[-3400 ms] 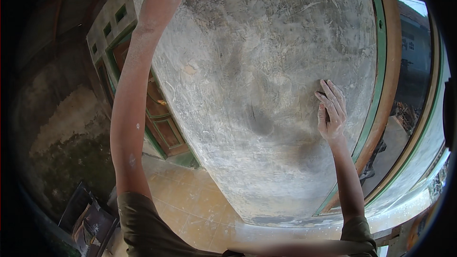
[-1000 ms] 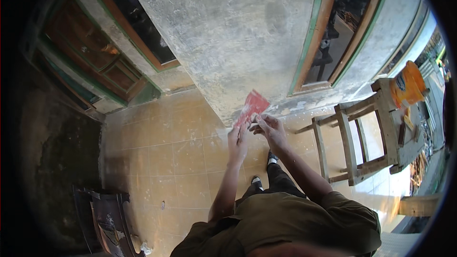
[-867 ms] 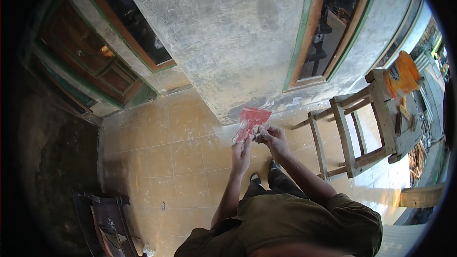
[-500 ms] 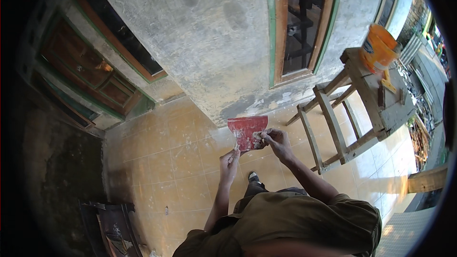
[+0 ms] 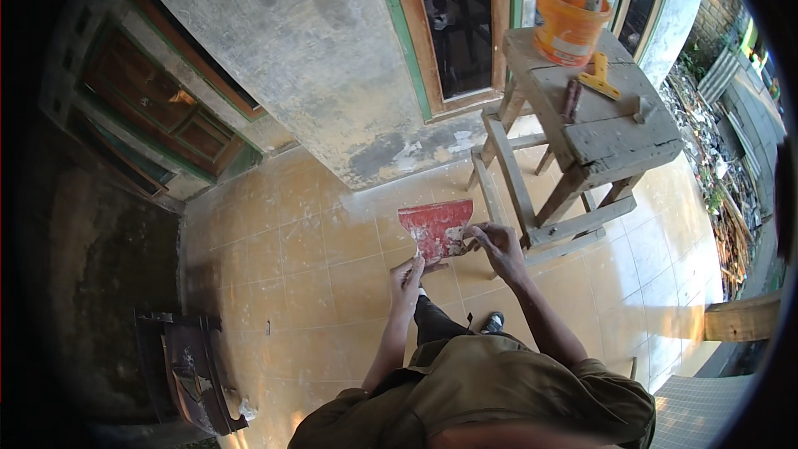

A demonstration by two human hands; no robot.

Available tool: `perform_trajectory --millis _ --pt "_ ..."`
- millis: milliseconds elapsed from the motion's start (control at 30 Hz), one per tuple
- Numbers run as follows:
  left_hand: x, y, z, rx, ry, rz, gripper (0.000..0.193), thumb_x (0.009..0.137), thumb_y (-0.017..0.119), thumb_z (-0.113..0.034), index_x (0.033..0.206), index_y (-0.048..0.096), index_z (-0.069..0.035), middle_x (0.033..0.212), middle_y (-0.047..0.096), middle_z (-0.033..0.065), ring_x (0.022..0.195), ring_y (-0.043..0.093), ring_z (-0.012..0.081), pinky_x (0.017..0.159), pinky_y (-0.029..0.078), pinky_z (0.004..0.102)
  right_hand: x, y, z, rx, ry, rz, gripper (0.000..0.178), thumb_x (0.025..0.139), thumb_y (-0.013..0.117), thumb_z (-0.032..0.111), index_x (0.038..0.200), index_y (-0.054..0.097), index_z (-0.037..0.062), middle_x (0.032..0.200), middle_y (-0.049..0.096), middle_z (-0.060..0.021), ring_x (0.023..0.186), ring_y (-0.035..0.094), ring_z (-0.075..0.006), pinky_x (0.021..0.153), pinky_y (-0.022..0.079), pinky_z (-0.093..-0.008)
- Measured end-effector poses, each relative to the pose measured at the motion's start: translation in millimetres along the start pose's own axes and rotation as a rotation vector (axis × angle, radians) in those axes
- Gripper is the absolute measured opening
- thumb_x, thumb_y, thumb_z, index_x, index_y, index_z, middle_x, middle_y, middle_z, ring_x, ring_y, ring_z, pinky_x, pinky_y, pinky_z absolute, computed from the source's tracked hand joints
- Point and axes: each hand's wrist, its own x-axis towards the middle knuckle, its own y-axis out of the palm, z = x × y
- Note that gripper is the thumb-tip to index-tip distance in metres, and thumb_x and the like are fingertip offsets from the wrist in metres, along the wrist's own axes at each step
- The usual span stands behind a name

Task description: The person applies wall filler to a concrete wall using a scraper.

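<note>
Grip of the left hand [image 5: 406, 276] is closed on the red scraper [image 5: 431, 220], the right hand [image 5: 500, 253] pinched at its edge

Red scraper [image 5: 434, 224] in left hand [image 5: 406, 274], right hand [image 5: 500, 247] at its edge.

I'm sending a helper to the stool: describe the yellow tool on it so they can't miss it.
Find the wooden stool toward the picture's right, then the orange bucket standing on it. Just below it in the picture lies the yellow tool, right of a dark brown piece. Its yellow colour and T shape set it apart from both.
</note>
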Motion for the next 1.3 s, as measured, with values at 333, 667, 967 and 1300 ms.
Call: perform_trajectory --millis 333,667,967,1300 --pt "-103.3 254.5 -15.7 -0.085 -0.037 0.115 0.032 0.103 0.053 -0.021 0.092 0.064 0.007 0.077 0.054 -0.0005 0.066 0.052 0.0081 0.069 0.048 0.0252 -111.0 -282.7 46.6 -0.075 -0.059 -0.210 0.023 0.099 0.058 0.015 0.100 0.068 -0.0067 0.081 0.072 -0.0094 0.070 0.066 -0.0122 0.064 0.052 -0.0265" --pt "-71.4 427.9 -7.3 -0.171 0.036 0.245 0.031 0.104 0.045 -0.015 0.109 0.064 0.008 0.103 0.069 0.0168 0.094 0.069 0.0287 0.080 0.060 0.0441 -69.4 -492.1 167.2 -0.659 -0.435 -0.401 0.014 0.088 0.072 0.013 0.092 0.071 -0.0001 0.079 0.073 -0.0109 0.070 0.070 -0.0189 0.067 0.054 -0.0315" --pt "-5.6 591.6 -42.5 -0.180 0.062 0.196 0.029 0.102 0.052 -0.016 0.095 0.062 0.010 0.086 0.067 0.0109 0.069 0.072 0.0279 0.069 0.058 0.0354 45.7 -673.9 217.9 -1.101 -0.741 -0.266 0.011 0.080 0.077 0.015 0.087 0.073 0.0079 0.086 0.072 -0.0090 0.080 0.069 -0.0260 0.072 0.053 -0.0377" --pt "6.2 717.2 -20.2 -0.193 -0.033 0.128 0.032 0.104 0.049 -0.019 0.106 0.061 0.010 0.099 0.071 0.0189 0.060 0.070 0.0250 0.063 0.060 0.0370 85.8 -790.8 234.5 -1.350 -0.715 0.186 0.042 0.090 0.065 0.020 0.131 0.060 0.0139 0.141 0.054 -0.0068 0.133 0.048 -0.0237 0.114 0.035 -0.0433"
